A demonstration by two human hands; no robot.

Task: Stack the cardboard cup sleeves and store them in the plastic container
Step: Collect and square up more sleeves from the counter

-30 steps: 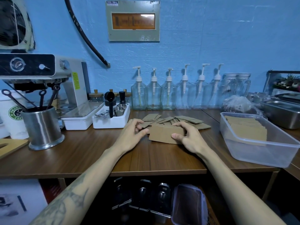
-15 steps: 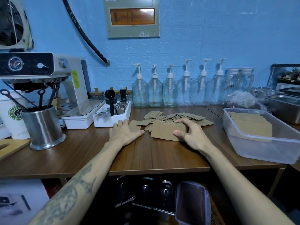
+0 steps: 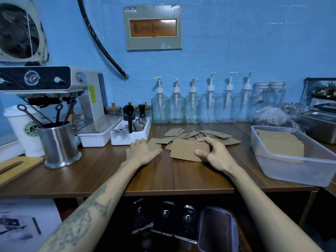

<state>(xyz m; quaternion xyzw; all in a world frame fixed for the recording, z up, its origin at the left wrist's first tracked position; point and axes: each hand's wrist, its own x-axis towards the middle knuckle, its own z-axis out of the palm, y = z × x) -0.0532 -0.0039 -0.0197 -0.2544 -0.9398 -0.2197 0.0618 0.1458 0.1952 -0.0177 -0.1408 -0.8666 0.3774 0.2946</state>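
Note:
A small stack of brown cardboard cup sleeves [image 3: 187, 150] lies on the wooden counter [image 3: 112, 171]. My right hand [image 3: 212, 153] grips that stack at its right end, thumb on the near edge and fingers over the far edge. My left hand [image 3: 142, 151] lies flat with straight fingers on a single loose sleeve [image 3: 154, 142] to the left of the stack. Several more loose sleeves [image 3: 209, 135] are scattered behind the stack. A clear plastic container [image 3: 291, 170] at the right holds a layer of stacked sleeves [image 3: 280, 144].
A white tray [image 3: 131, 138] of coffee tools and an espresso machine [image 3: 54, 91] stand at the left, with a steel utensil cup [image 3: 58, 144] in front. A row of glass pump bottles [image 3: 192, 106] lines the back wall. Steel pans [image 3: 320, 124] sit at the far right.
My left hand left the stack, moved left and flattened on a loose sleeve. My right hand kept its hold on the stack.

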